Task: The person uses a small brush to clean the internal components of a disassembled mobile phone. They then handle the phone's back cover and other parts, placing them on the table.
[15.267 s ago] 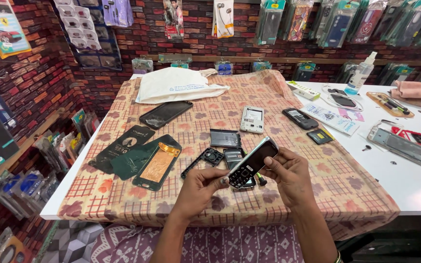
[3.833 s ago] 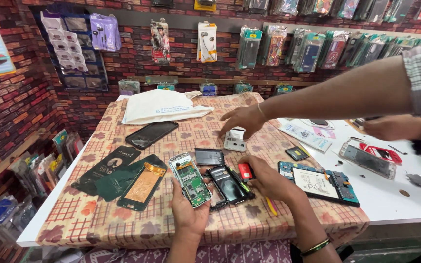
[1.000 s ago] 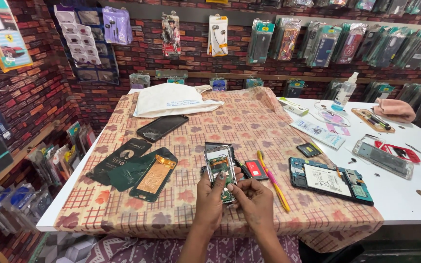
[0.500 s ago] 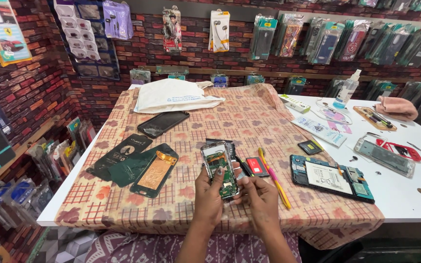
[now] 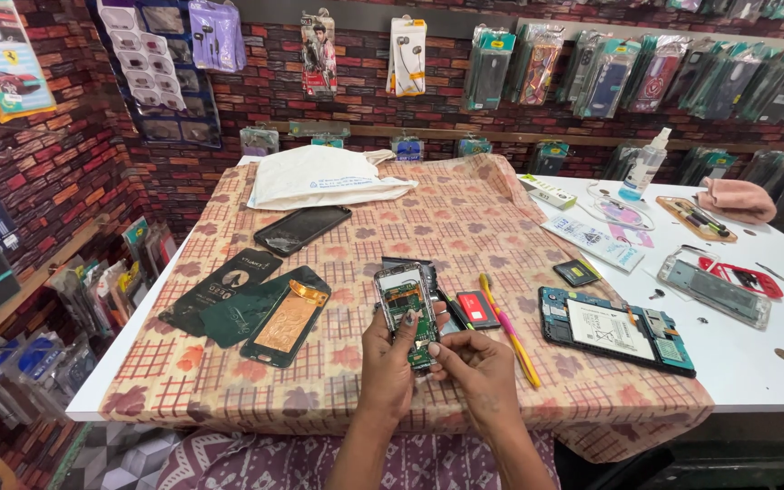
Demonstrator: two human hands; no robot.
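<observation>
The opened phone (image 5: 406, 308) has dropped slightly lower than half a second ago. The left hand (image 5: 390, 358) grips it; the right hand (image 5: 474, 363) pinches its lower edge. Its back is off, its board bare.

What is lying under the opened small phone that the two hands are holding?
Under the opened phone, held by the left hand and right hand, lie the patterned tablecloth and a dark flat part behind its top edge. The phone and hands cover the rest.

Two bare hands (image 5: 390, 356) (image 5: 480, 363), one opened phone with green circuit board (image 5: 407, 307), two dark green phone back covers (image 5: 220, 289) (image 5: 285, 314), one black phone screen (image 5: 302, 229), one opened blue-framed phone (image 5: 616, 330), one white cloth bag (image 5: 324, 177), one clear spray bottle (image 5: 643, 166)
</observation>
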